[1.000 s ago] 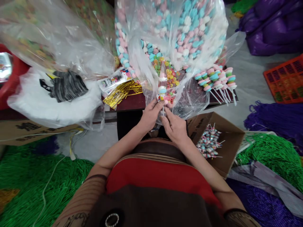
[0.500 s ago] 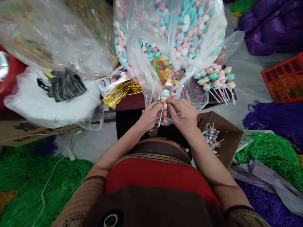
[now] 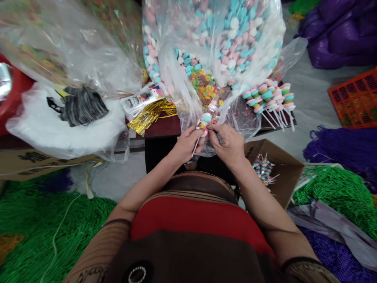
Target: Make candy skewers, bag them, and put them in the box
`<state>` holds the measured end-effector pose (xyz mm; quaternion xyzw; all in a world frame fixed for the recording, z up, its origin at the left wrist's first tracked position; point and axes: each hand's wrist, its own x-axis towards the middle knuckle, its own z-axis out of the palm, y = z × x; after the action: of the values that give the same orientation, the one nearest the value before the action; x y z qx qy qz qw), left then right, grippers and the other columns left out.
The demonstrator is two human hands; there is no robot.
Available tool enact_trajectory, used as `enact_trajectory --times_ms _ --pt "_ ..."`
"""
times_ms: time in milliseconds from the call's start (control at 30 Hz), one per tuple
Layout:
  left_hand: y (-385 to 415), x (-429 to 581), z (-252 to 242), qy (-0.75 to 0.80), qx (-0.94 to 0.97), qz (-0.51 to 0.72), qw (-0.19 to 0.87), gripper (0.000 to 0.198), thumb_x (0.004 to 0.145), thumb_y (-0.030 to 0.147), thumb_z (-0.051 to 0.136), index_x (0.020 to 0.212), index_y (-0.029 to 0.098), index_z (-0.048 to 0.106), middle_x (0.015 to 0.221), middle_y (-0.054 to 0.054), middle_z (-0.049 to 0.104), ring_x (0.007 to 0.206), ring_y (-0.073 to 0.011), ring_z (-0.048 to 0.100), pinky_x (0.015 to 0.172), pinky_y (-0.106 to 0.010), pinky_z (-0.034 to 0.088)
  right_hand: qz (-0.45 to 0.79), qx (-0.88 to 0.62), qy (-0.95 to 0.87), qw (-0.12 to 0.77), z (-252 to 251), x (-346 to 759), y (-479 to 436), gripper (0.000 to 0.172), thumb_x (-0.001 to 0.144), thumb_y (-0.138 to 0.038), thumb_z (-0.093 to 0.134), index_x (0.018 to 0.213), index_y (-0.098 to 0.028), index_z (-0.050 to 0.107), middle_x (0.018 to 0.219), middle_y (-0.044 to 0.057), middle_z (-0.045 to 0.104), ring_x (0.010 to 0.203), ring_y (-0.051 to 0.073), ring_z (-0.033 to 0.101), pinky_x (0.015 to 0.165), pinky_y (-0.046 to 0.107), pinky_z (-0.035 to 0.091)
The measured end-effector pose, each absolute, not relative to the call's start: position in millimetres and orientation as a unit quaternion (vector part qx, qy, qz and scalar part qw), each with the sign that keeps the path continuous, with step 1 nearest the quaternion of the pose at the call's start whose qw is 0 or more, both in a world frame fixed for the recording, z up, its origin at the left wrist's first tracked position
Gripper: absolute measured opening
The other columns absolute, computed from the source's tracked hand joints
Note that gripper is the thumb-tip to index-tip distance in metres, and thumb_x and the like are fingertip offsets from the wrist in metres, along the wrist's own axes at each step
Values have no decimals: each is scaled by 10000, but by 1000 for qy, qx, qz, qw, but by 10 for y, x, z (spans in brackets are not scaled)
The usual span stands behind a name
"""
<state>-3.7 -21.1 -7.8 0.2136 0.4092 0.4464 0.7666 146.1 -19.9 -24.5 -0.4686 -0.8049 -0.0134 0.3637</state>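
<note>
A marshmallow candy skewer (image 3: 206, 119) in a printed clear wrapper points away from me above the table's front edge. My left hand (image 3: 190, 142) is closed around its lower end, and the white stick (image 3: 195, 147) slants down toward me. Close on the other side, my right hand (image 3: 228, 144) has thumb and forefinger pinched against the wrapper's lower end; anything small between those fingertips is hidden. Gold twist ties (image 3: 150, 116) and a stack of printed wrappers (image 3: 143, 101) lie to the left. Several unwrapped candy skewers (image 3: 269, 98) lie at the right table edge.
Behind my hands stand a large bag of marshmallows (image 3: 238, 35) and ring gummies (image 3: 206, 87). Dark striped fabric (image 3: 85, 108) rests on a white plastic bag (image 3: 44, 133). Low on the right, a cardboard box (image 3: 287, 179) contains wrapped skewers (image 3: 264, 169). An orange crate (image 3: 355, 98) is farther right.
The skewer's stick has tilted further, its lower end swinging left. My fingers have shifted slightly at the wrapper's base; both hands stay in nearly the same place.
</note>
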Motion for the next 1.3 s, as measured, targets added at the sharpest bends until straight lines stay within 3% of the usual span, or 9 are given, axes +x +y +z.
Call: enact_trajectory --times_ms 333,533,700,867,967,1067,1300 --pt "-211 -4 -108 432 214 441 757 78 816 196 618 811 191 540 586 86 501 411 -33 425 337 -160 271 7 -471 -803 365 -317 1497 -221 185 972 -190 547 1014 -218 725 897 66 797 854 194 749 796 325 571" --pt "-230 1 -193 465 281 410 733 48 840 222 585 816 207 547 477 102 468 342 -54 391 340 -178 268 -33 -498 -800 333 -368 1471 -209 167 935 -197 534 920 -213 699 777 45 756 762 195 717 726 317 536" --pt "-239 10 -300 509 380 434 639 176 888 232 616 740 213 523 451 94 477 341 -49 411 375 -185 280 -53 -505 -792 338 -531 1397 -251 157 901 -166 518 861 -208 664 712 32 707 684 184 669 676 304 506" --pt "-211 -1 -316 503 360 427 660 221 898 354 686 790 224 544 455 93 486 324 -55 402 375 -200 232 -67 -491 -782 378 -549 1372 -283 162 925 -152 505 871 -213 645 705 19 699 659 166 661 646 277 496" --pt "-202 -29 -293 519 371 432 638 106 871 256 691 877 230 589 481 99 516 333 -55 411 383 -196 241 -4 -508 -770 387 -437 1391 -307 130 935 -198 536 971 -219 659 798 28 731 704 173 682 678 286 533" --pt "-215 -44 -270 532 391 440 609 135 832 169 691 919 229 606 484 107 524 340 -48 418 395 -190 264 35 -525 -756 390 -349 1390 -324 137 938 -254 567 1029 -223 664 840 35 744 727 182 697 702 297 556" --pt "-256 -37 -192 477 337 405 704 137 828 254 620 936 222 542 560 92 559 333 -67 468 349 -195 267 72 -546 -746 375 -382 1381 -307 166 943 -267 551 1020 -221 691 837 55 763 751 204 719 702 310 553"
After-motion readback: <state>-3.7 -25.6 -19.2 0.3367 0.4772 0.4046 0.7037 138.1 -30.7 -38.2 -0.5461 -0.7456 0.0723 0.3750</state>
